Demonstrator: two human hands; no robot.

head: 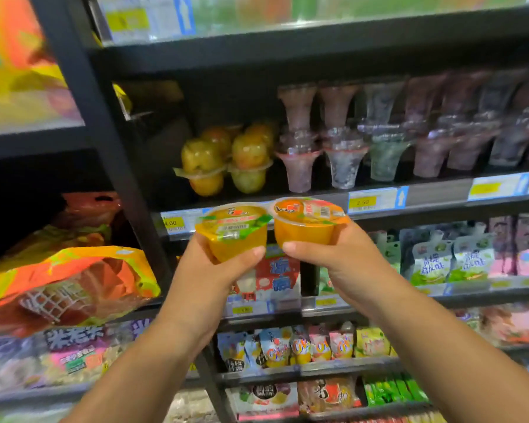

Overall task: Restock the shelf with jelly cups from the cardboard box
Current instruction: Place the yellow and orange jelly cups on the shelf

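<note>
you're gripping one jelly cup [235, 232] per hand, left hand [223, 267], right hand [327, 254]; light, slick plastic, thin lids, so keep holding the walls.

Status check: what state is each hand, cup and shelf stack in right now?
left hand: gripping the left jelly cup from below
left jelly cup: film lid on, held, not yet shelved
right hand: gripping the right jelly cup
right jelly cup: film lid on, held, not yet shelved
fruit jellies: stacked two high on the shelf
</note>
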